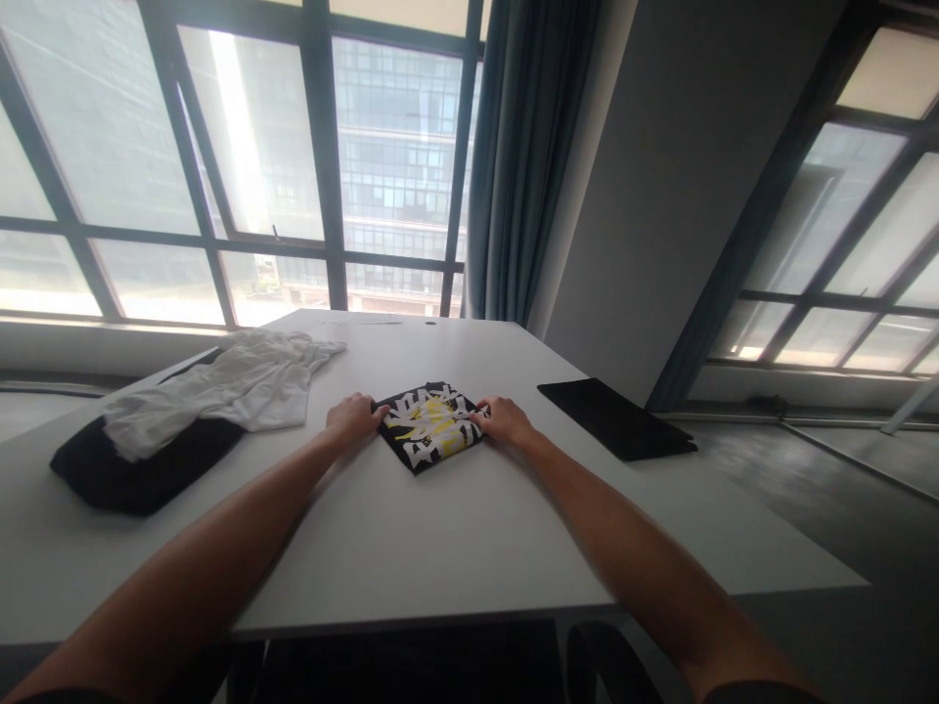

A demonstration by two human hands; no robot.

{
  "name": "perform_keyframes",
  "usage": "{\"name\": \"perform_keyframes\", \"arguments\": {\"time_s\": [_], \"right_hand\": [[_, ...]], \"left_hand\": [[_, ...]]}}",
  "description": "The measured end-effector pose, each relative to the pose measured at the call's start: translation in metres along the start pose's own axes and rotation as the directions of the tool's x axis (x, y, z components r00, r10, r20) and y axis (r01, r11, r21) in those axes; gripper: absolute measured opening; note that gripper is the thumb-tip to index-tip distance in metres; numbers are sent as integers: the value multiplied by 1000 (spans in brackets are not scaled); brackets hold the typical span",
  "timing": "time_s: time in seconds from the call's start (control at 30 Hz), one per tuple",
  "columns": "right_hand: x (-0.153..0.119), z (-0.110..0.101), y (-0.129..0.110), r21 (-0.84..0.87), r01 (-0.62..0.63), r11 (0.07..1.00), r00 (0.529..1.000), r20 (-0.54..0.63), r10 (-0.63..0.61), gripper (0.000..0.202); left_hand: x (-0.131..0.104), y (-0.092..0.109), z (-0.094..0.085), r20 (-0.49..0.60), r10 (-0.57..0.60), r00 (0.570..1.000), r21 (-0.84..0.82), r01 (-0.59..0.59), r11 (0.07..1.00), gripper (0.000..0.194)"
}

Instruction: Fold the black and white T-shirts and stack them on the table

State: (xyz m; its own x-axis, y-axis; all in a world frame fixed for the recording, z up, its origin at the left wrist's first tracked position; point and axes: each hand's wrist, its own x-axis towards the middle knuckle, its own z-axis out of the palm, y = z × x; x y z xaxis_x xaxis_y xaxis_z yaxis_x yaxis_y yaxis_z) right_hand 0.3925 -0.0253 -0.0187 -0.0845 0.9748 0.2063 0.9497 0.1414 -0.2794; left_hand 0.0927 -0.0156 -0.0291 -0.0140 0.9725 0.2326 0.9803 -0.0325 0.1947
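Observation:
A folded black T-shirt with white and yellow lettering lies flat on the white table in front of me. My left hand grips its left corner, thumb on top and the fingers partly hidden. At the opposite corner my right hand is closed on the cloth, its fingertips curled over the edge. The printed side faces up, and the bundle is roughly square, with one corner pointing towards me.
On the left, a crumpled white garment lies over a black cloth. A flat black folded piece rests near the right edge of the white table. Behind stand windows and a blue-grey curtain; a chair's armrest shows below.

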Motion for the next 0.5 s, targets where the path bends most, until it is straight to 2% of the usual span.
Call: {"name": "perform_keyframes", "arguments": {"time_s": [0.2, 0.3, 0.37, 0.5], "right_hand": [[1, 0, -1, 2, -16, 1000, 1000, 20, 16, 43], [1, 0, 0, 15, 2, 1000, 1000, 10, -2, 41], [2, 1, 0, 21, 8, 1000, 1000, -1, -8, 40], [3, 3, 1, 32, 22, 999, 1000, -16, -22, 38]], "left_hand": [[15, -8, 8, 4, -15, 1000, -225, 15, 974, 33], [19, -11, 11, 18, -33, 999, -286, 37, 957, 27], [21, -13, 13, 7, -29, 1000, -300, 30, 953, 27], [22, -15, 16, -15, -23, 1000, -325, 17, 945, 40]]}}
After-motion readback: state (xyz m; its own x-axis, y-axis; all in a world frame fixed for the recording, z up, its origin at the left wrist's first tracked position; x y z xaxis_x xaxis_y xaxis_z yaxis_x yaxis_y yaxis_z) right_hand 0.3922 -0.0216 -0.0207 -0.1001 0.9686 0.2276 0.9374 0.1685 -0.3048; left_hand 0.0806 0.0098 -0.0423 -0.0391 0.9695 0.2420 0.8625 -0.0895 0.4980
